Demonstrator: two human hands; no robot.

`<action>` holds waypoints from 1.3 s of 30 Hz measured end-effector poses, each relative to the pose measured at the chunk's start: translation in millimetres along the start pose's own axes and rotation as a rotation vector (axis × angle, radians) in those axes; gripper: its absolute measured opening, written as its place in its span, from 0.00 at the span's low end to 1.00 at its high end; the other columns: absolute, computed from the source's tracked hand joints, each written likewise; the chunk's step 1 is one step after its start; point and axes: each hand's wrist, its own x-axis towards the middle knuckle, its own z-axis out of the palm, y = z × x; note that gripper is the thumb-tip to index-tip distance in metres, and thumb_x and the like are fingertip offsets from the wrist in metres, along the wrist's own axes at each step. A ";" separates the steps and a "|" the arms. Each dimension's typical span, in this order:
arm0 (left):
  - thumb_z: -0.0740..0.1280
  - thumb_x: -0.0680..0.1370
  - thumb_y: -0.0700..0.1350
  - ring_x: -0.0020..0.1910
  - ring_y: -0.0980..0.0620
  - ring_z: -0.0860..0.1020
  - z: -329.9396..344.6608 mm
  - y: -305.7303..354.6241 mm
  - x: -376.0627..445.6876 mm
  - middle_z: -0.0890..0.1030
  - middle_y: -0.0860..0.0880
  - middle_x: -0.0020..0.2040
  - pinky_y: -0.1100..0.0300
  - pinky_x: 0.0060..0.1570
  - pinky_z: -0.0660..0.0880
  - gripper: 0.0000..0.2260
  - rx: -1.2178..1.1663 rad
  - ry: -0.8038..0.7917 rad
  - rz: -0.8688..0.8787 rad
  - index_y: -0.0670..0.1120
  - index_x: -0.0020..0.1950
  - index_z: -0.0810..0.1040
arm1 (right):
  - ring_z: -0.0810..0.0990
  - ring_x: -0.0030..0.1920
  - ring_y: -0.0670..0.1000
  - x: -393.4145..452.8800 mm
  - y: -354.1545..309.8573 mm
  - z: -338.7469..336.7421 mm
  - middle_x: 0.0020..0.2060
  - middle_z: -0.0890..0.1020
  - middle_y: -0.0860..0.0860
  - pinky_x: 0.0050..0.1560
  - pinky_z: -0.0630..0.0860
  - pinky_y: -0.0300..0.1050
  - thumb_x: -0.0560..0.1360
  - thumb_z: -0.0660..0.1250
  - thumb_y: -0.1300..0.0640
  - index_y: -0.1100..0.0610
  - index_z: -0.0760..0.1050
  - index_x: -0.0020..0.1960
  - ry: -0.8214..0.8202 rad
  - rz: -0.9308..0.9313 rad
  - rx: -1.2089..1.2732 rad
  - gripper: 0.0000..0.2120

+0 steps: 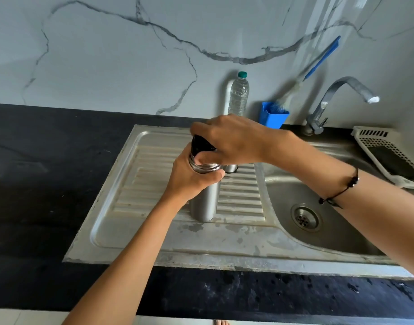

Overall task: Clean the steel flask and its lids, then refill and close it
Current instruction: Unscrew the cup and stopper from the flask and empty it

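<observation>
I saw the flask [205, 202], a slim brushed-steel cylinder, standing upright on the ribbed drainboard [140, 184] of a dull, stained steel sink [248, 259], approx frame centre. Its top carried a glossy black lid [200, 145] above a shiny ringed steel neck. My left hand [189, 179] was wrapped round the flask just under the neck, fingers curled tight, thumb across the front. My right hand [231, 139] came in from 3 o'clock and sat over the lid, fingers curled down round it, gripping it from above. Couldn't tell if the lid was threaded on or loose.

Just behind the flask, at 12 o'clock, part of a small steel cup-like piece [231, 168] showed below my right hand; what it was, I couldn't tell. Further back at 12, against the veined marble-look wall, stood a clear ribbed plastic bottle [238, 95] w/ green cap. At 1 o'clock, a blue plastic holder [272, 117] held a bristly brush [318, 64] w/ blue handle, leaning right. Curved chrome tap [342, 95] at 2 o'clock; round basin w/ drain [305, 218] at 4; white perforated basket [386, 151] at 3, on the black speckled counter [49, 184].
</observation>
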 end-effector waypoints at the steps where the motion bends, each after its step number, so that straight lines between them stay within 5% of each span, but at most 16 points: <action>1: 0.76 0.58 0.43 0.37 0.61 0.80 0.1 0.9 -0.7 0.82 0.59 0.36 0.68 0.37 0.74 0.21 -0.004 0.001 0.004 0.50 0.47 0.75 | 0.76 0.41 0.57 -0.2 1.4 -3.2 0.44 0.76 0.54 0.38 0.71 0.49 0.77 0.62 0.46 0.57 0.66 0.61 -0.044 -0.040 0.090 0.18; 11: 0.75 0.57 0.50 0.44 0.54 0.82 0.3 1.9 -1.8 0.83 0.53 0.42 0.60 0.44 0.78 0.23 0.010 0.020 0.013 0.47 0.50 0.78 | 0.69 0.54 0.51 -1.3 10.5 -19.8 0.54 0.75 0.49 0.52 0.72 0.56 0.70 0.64 0.70 0.52 0.73 0.57 -0.191 -0.259 0.309 0.20; 15: 0.75 0.58 0.48 0.44 0.56 0.82 -1.6 2.1 -2.3 0.84 0.57 0.42 0.63 0.44 0.77 0.19 0.027 0.003 0.007 0.54 0.48 0.77 | 0.74 0.50 0.53 -0.6 1.9 -14.2 0.53 0.74 0.49 0.49 0.74 0.52 0.73 0.67 0.55 0.51 0.68 0.62 -0.150 -0.182 0.339 0.18; 18: 0.76 0.58 0.45 0.39 0.60 0.81 -1.0 2.4 -2.8 0.82 0.60 0.37 0.67 0.40 0.76 0.20 0.027 0.006 -0.009 0.53 0.46 0.74 | 0.74 0.44 0.54 3.9 -10.4 -10.2 0.49 0.72 0.50 0.42 0.70 0.47 0.77 0.61 0.44 0.54 0.66 0.64 -0.090 -0.034 -0.008 0.20; 22: 0.75 0.56 0.49 0.37 0.59 0.81 0.8 3.3 -2.7 0.82 0.58 0.35 0.65 0.37 0.75 0.18 0.029 0.029 -0.015 0.50 0.43 0.77 | 0.70 0.47 0.51 3.2 -6.5 -10.5 0.48 0.73 0.50 0.47 0.68 0.43 0.75 0.63 0.60 0.55 0.72 0.55 -0.099 -0.232 0.084 0.09; 26: 0.74 0.57 0.50 0.43 0.58 0.81 0.1 1.7 -3.1 0.83 0.57 0.41 0.62 0.44 0.77 0.19 0.014 0.032 0.023 0.50 0.46 0.79 | 0.71 0.54 0.51 -4.7 1.6 -11.7 0.51 0.77 0.50 0.57 0.68 0.42 0.65 0.63 0.71 0.54 0.76 0.50 -0.108 -0.320 0.391 0.18; 29: 0.74 0.57 0.50 0.43 0.58 0.81 -0.6 2.9 -2.9 0.83 0.58 0.41 0.66 0.43 0.76 0.20 0.001 0.025 0.024 0.54 0.48 0.76 | 0.72 0.56 0.52 -4.2 4.9 -8.4 0.56 0.74 0.50 0.54 0.70 0.46 0.73 0.67 0.55 0.52 0.71 0.62 -0.034 -0.156 0.429 0.18; 32: 0.74 0.56 0.51 0.40 0.59 0.81 0.1 4.0 -3.6 0.82 0.57 0.38 0.67 0.39 0.75 0.22 0.000 0.024 0.006 0.53 0.47 0.75 | 0.75 0.47 0.53 -1.3 6.2 -5.0 0.50 0.76 0.51 0.44 0.71 0.46 0.75 0.65 0.42 0.53 0.69 0.63 -0.063 0.004 0.227 0.22; 35: 0.75 0.55 0.50 0.40 0.59 0.81 0.2 3.8 -3.9 0.83 0.58 0.38 0.67 0.39 0.75 0.22 -0.010 0.026 0.000 0.51 0.47 0.76 | 0.74 0.49 0.53 -1.7 3.0 -7.2 0.52 0.75 0.52 0.47 0.74 0.49 0.74 0.66 0.56 0.54 0.70 0.62 -0.091 -0.098 0.305 0.17; 37: 0.75 0.56 0.50 0.42 0.59 0.81 0.2 3.7 -3.7 0.83 0.58 0.40 0.66 0.42 0.75 0.22 -0.012 0.023 0.007 0.51 0.48 0.77 | 0.71 0.56 0.51 -4.0 5.0 -13.0 0.58 0.71 0.49 0.54 0.73 0.50 0.70 0.66 0.66 0.50 0.70 0.63 -0.193 -0.145 0.365 0.24; 39: 0.75 0.56 0.49 0.44 0.58 0.81 0.5 3.7 -3.4 0.83 0.58 0.41 0.66 0.43 0.75 0.22 -0.014 0.021 0.010 0.52 0.49 0.76 | 0.68 0.61 0.50 -5.5 6.8 -16.2 0.64 0.67 0.46 0.59 0.72 0.48 0.70 0.67 0.66 0.45 0.66 0.67 -0.270 -0.127 0.404 0.30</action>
